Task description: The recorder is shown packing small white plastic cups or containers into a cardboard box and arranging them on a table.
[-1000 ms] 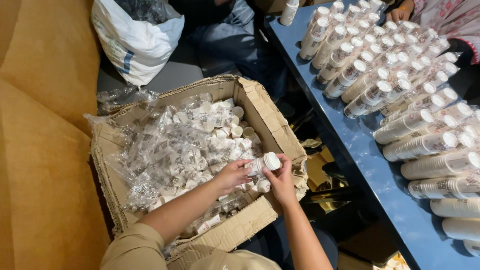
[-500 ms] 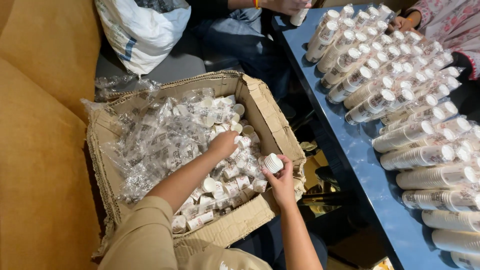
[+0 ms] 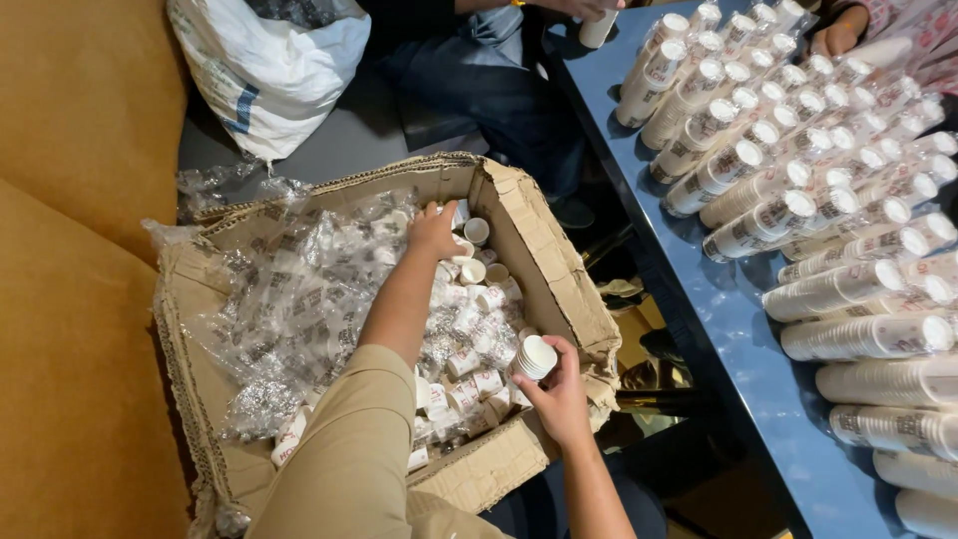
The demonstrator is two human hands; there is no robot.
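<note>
A torn cardboard box [image 3: 559,269] sits in front of me, filled with small white paper cups [image 3: 469,329] and crumpled clear plastic wrap [image 3: 289,299]. My left hand [image 3: 434,232] reaches to the box's far side and rests on loose cups there, fingers curled; whether it grips one is unclear. My right hand [image 3: 559,394] is at the box's near right corner, holding a short stack of white cups [image 3: 536,356].
A blue table [image 3: 738,339] on the right carries several long stacks of paper cups [image 3: 798,200] lying on their sides. Other people's hands [image 3: 838,38] work at its far end. A white sack [image 3: 269,70] lies behind the box, an orange sofa [image 3: 70,250] at left.
My left hand has moved from the box's near right part to its far side. My right hand has stayed at the near corner with the cup stack.
</note>
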